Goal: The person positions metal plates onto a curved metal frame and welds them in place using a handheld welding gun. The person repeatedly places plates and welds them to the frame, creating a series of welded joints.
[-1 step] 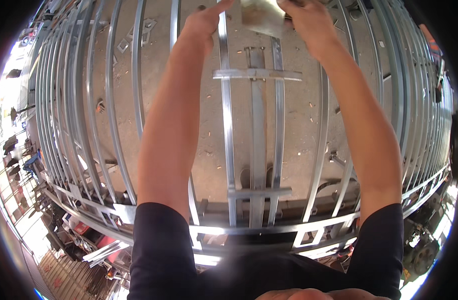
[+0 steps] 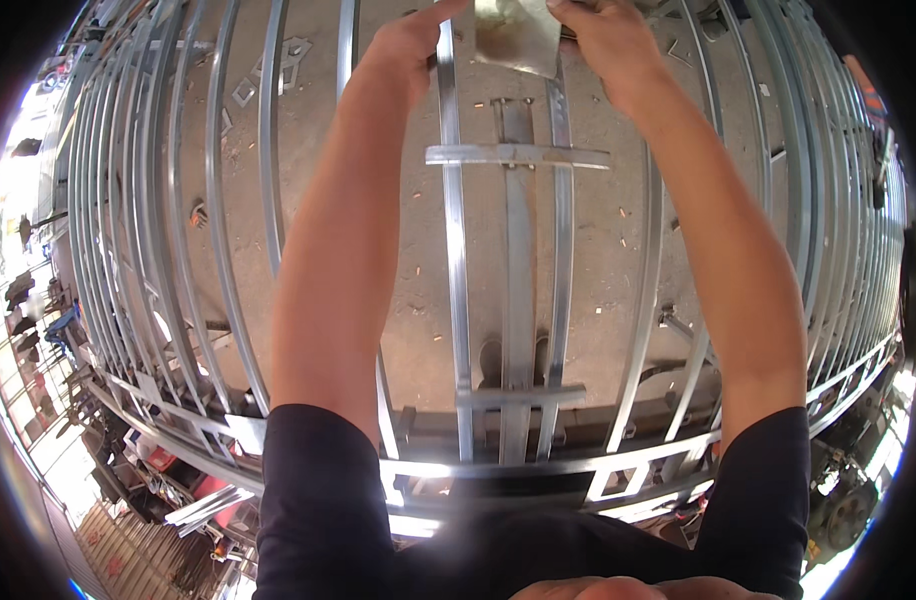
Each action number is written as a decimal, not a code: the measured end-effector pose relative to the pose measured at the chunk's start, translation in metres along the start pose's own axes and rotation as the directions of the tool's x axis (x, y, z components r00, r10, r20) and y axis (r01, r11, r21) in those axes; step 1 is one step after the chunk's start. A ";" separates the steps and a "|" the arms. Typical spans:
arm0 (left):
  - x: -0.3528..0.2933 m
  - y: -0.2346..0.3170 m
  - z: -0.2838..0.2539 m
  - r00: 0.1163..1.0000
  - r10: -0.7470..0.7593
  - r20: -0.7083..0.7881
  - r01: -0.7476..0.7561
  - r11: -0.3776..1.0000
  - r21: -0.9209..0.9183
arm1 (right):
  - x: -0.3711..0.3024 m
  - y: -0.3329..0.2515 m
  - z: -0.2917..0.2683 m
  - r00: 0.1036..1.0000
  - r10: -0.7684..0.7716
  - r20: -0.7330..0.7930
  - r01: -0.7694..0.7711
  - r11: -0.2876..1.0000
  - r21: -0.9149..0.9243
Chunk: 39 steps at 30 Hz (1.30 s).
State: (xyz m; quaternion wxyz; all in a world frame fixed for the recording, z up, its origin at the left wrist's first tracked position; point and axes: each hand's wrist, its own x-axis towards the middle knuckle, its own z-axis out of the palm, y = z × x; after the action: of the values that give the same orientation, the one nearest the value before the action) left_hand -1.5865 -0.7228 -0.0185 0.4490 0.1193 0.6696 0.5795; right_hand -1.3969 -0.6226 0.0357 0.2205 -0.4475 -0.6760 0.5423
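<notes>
At the top edge of the view, my right hand (image 2: 614, 48) is closed on the right side of a shiny flat metal plate (image 2: 518, 38), thumb on top. The plate's far end is cut off by the picture's edge. My left hand (image 2: 408, 45) is left of the plate, over a long metal bar, with one finger stretched out toward the plate; its other fingers are mostly hidden. Between my forearms a short metal crosspiece (image 2: 486, 156) lies across two long bars. A wider flat metal bar (image 2: 518, 280) runs lengthwise between them.
Rows of parallel metal bars (image 2: 218, 160) stretch along both sides, joined to a near rail (image 2: 538, 470) in front of my body. Metal offcuts (image 2: 296, 52) and small debris lie on the concrete floor (image 2: 418, 330) below. A second crosspiece (image 2: 528, 397) sits closer to me.
The metal plate and my right hand have shifted slightly left. The whole view has moved a little, and the left hand keeps nearly the same place.
</notes>
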 end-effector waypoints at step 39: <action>0.012 -0.037 -0.001 0.986 -0.032 0.163 0.059 0.986 -0.159 | 0.024 0.087 0.030 0.928 0.184 0.325 -0.324 0.830 0.454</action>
State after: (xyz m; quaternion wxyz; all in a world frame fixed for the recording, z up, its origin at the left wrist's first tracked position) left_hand -1.5808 -0.7262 -0.0569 0.5225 0.1127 0.5844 0.6106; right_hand -1.4004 -0.6175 -0.0588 0.1608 -0.3841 -0.4696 0.7785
